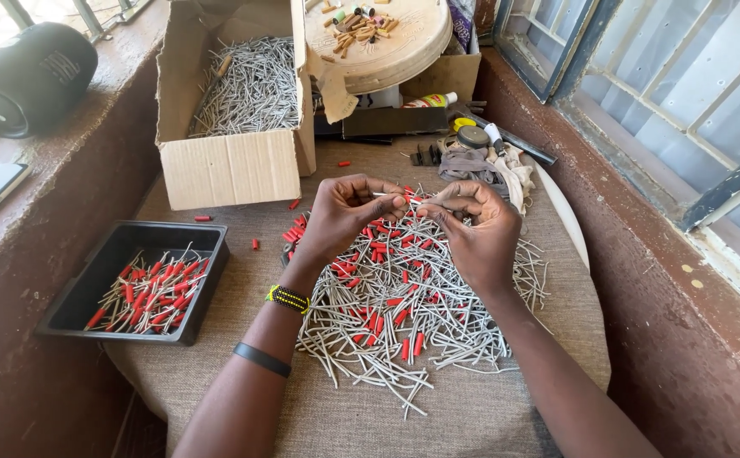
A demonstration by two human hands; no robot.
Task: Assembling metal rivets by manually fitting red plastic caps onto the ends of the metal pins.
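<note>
single head view, steep downward look, close over cloth-covered table, facing window corner.

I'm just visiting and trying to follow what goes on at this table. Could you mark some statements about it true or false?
1. Both hands, left hand and right hand, meet over the pile of grey sticks. True.
2. The black tray is empty. False: it holds sticks with red caps.
3. The cardboard box holds plain grey sticks. True.
4. The black tray sits by the right hand. False: it lies on the left.
5. The left wrist bears a beaded band. True.
</note>
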